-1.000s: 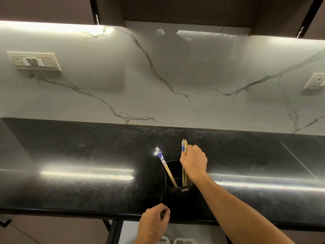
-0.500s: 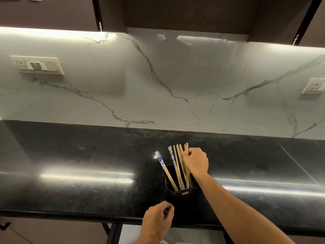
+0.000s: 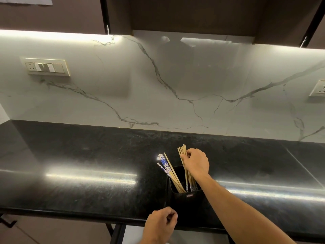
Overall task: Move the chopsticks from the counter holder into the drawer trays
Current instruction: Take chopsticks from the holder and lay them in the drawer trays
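Note:
A black chopstick holder (image 3: 187,197) stands near the front edge of the black counter (image 3: 88,164). Several plain wooden chopsticks (image 3: 182,151) stand in its right side, and my right hand (image 3: 196,162) is closed around their upper part. Three chopsticks with blue-and-white patterned tops (image 3: 166,167) lean to the left out of the holder, untouched. My left hand (image 3: 161,225) is curled at the counter's front edge, just left of the holder; whether it grips anything is hidden. The drawer below shows only as a pale strip (image 3: 133,234).
A white marble backsplash (image 3: 158,85) rises behind the counter, with a switch plate (image 3: 45,66) at the left and a socket (image 3: 319,88) at the right. Dark wall cabinets (image 3: 193,13) hang overhead.
My right hand has gathered the wooden chopsticks into a tighter bundle and shifted slightly right. Two more chopsticks have joined the leaning patterned one on the left. The view tilted up.

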